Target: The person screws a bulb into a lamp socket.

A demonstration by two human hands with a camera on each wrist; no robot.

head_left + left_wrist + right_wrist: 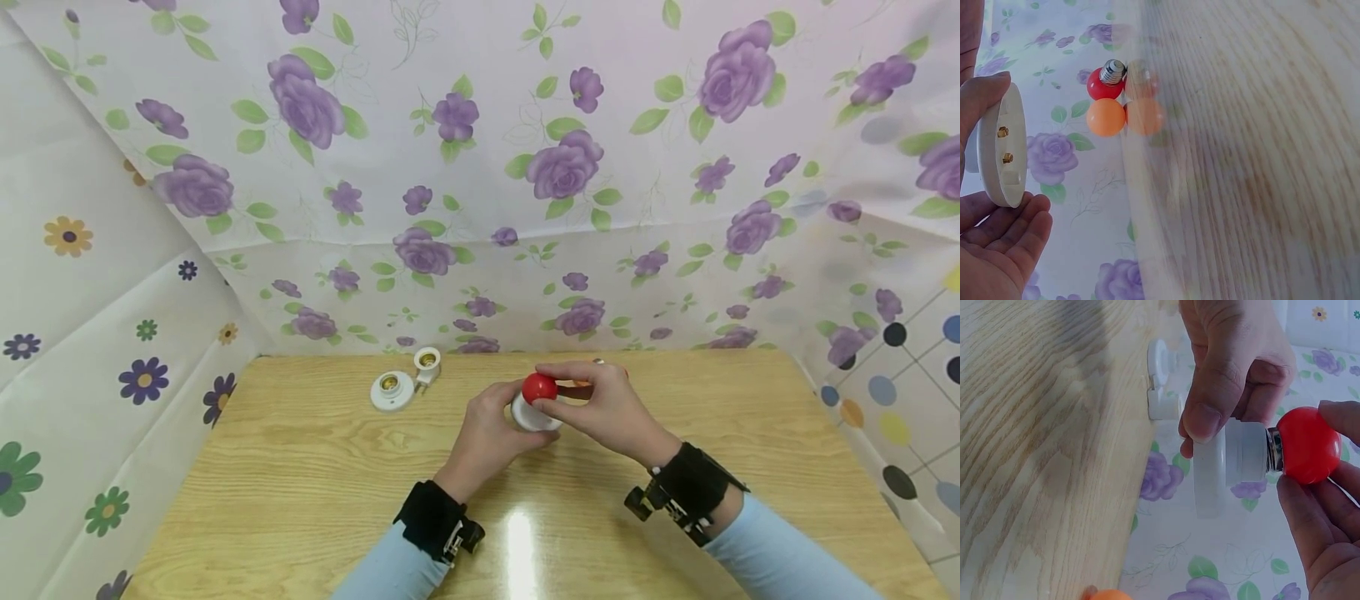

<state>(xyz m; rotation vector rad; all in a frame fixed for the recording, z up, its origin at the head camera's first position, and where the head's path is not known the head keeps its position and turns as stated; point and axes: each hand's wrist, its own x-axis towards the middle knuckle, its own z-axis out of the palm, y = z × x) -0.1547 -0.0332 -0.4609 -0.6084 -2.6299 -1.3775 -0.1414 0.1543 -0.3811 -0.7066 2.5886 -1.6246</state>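
- Your left hand grasps a white round lamp holder by its rim, thumb on one edge and fingers at the opposite one.
- Your right hand grasps a red bulb, pinching the globe between thumb and fingers.
- Bulb location: at the mouth of the lamp holder, between your two hands, above the table. In the right wrist view a band of metal thread shows between globe and collar; how deep it sits, you cannot tell.
- The lamp holder is lifted off the table. Your left wrist view catches its hollow underside, with two brass-coloured screws.
- Beyond your right hand, partly covered by it in the head view, lie a second red bulb, metal base exposed, and an orange bulb just beside it.
- To the left of your left hand, near the far edge, stands a round white socket; just beside it is a plug-in socket with prongs. Both show brass-coloured interiors.
- You wear black wrist straps over light blue sleeves.
- Behind the table hangs a white cloth printed with purple roses.
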